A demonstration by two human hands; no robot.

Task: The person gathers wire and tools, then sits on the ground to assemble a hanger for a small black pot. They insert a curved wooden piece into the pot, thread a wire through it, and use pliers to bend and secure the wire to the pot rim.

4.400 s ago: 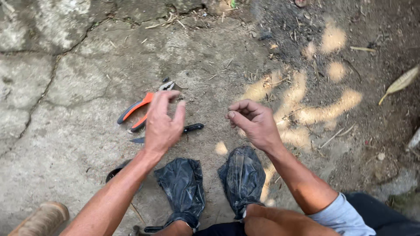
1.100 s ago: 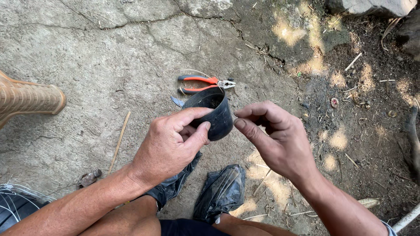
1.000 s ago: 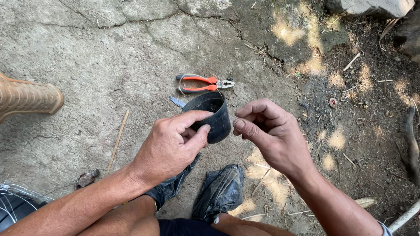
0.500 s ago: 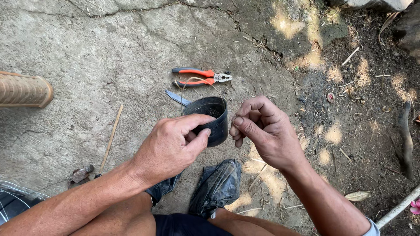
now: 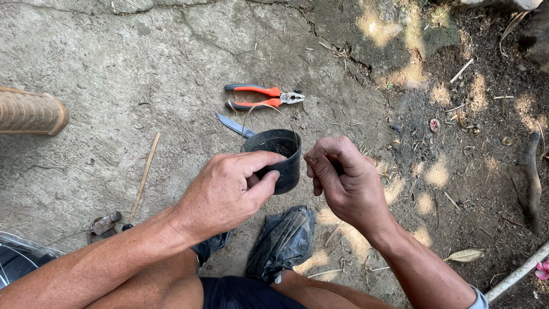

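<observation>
I see a small black round plastic pot [image 5: 278,158] with a thin wire bail, held above the cracked concrete ground [image 5: 114,68], just in front of the orange-handled pliers [image 5: 264,96]. My left hand [image 5: 226,191] wraps its fingers [image 5: 264,184] around the pot's wall. My right hand [image 5: 346,177], just right of the pot, has fingers [image 5: 320,171] curled tight, pinching something too small to identify.

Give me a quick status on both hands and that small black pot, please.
Left hand gripping small black pot by its side. Right hand pinched shut beside the rim, contents too small to tell. Pliers and blade lie on the ground behind, clear.
</observation>
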